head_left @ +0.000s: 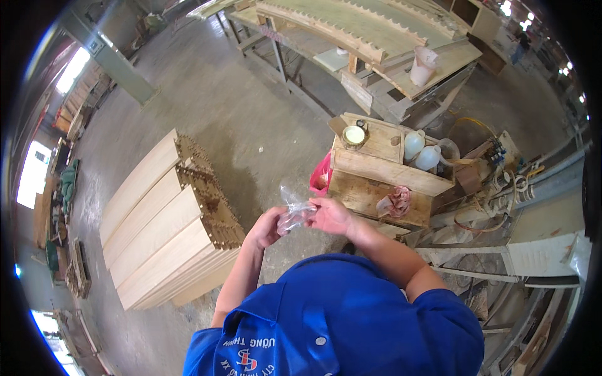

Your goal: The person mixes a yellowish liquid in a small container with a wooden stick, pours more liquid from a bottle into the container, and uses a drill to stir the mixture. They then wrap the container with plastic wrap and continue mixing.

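In front of my chest, between both hands, is a small crumpled piece of clear plastic film or bag (292,216). Its left side is pinched by my left hand (266,227), with the fingers curled. My right hand (331,216) grips the upper right edge between thumb and fingers. Whether anything lies inside the plastic is too small to tell. Left of my hands stands a stack of pale wooden boards (160,229) with finger-jointed, toothed ends. A pink bag or bucket (322,174) is just beyond my right hand, beside a wooden stand (356,190).
The stand carries a tin of pale liquid (354,135), two whitish jugs (414,144) and a crumpled pink cloth (395,202). Farther off, a long workbench (401,103) bears notched wooden rails (326,28) and a plastic cup (424,66). Machinery with hoses (520,188) stands at right.
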Demonstrator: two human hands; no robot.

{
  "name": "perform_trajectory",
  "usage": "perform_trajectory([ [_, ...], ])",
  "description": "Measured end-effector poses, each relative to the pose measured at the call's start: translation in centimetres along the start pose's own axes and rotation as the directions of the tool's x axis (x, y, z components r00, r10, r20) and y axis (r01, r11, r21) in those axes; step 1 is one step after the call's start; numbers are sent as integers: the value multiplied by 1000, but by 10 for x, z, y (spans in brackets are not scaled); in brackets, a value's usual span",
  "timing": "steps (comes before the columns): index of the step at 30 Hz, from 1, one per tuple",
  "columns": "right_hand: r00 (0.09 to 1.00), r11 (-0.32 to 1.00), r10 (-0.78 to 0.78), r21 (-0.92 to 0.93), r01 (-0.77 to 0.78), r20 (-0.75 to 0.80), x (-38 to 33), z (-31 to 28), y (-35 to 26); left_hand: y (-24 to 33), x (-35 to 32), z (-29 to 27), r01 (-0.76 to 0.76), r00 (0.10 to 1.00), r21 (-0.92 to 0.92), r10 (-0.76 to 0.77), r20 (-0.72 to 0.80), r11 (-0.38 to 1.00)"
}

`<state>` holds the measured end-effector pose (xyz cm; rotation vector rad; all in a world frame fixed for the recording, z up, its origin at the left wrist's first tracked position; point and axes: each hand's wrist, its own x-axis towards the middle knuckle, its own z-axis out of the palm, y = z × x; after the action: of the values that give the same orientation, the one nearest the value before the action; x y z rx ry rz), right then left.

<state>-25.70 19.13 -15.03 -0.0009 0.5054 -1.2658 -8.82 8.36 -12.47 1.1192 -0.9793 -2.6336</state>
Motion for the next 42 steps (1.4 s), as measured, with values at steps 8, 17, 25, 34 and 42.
perform_trajectory([
  [8,978,903,-208,-377,205,31,22,25,52,-10,-29,-41,-385,904,478,426,25,790],
  [17,297,-227,-908,-943,244,296,30,36,52,-42,-25,-34,-537,501,815,859,100,218],
  [25,821,330,-568,-930,161,-59,13,23,65,8,-12,-47,-131,989,-49,134,68,990],
  [34,891,890,-453,-51,452,-7,-27,31,21,7,-10,40,-353,934,298,315,169,887],
  [42,140,-111,-976,-933,343,168,-46,-4,-69,-7,43,108,-634,561,741,790,247,219],
])
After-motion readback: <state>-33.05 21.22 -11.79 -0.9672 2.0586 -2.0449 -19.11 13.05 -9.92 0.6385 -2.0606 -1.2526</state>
